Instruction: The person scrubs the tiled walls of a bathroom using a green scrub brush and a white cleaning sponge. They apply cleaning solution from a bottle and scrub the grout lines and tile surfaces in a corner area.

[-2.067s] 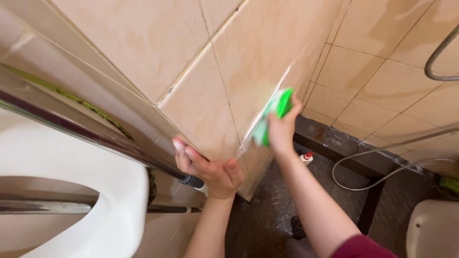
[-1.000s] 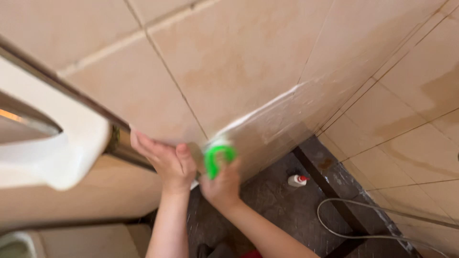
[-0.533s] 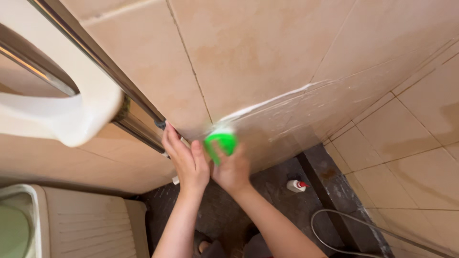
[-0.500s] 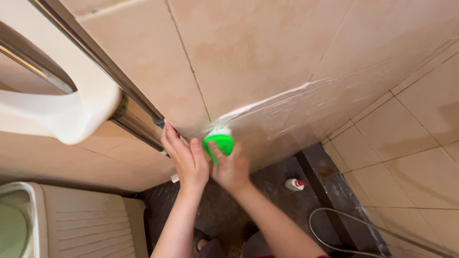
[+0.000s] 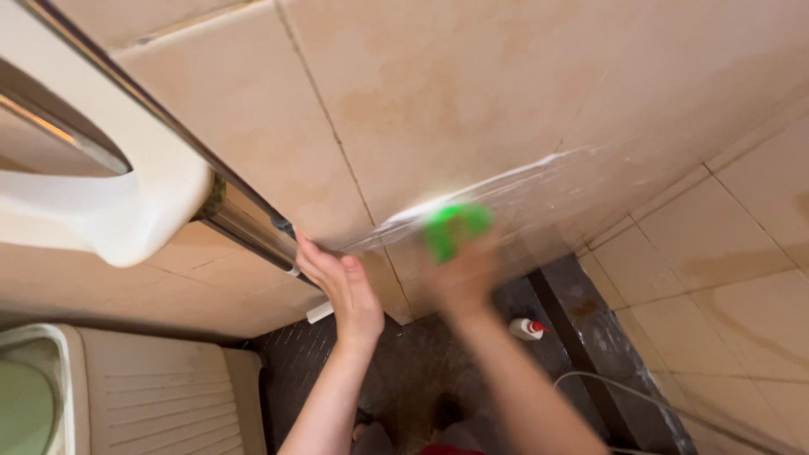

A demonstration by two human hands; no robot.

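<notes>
My right hand (image 5: pixel 462 274), blurred with motion, grips a bright green scrubbing brush (image 5: pixel 453 226) and presses it against the soapy white edge of the beige tiled wall corner (image 5: pixel 506 177). My left hand (image 5: pixel 344 286) lies flat against the tile beside the lower end of a chrome pipe (image 5: pixel 244 221), fingers together, holding nothing. The two hands are a little apart.
A white ceramic basin (image 5: pixel 109 194) juts out at the upper left above the pipe. A white ribbed lid (image 5: pixel 143 396) sits at the lower left. On the dark floor stand a small white bottle with a red cap (image 5: pixel 527 329) and a grey hose (image 5: pixel 624 396).
My right hand has swept the green brush to the right and slightly up along the wall edge, away from my left hand. The left hand has stayed on the tile.
</notes>
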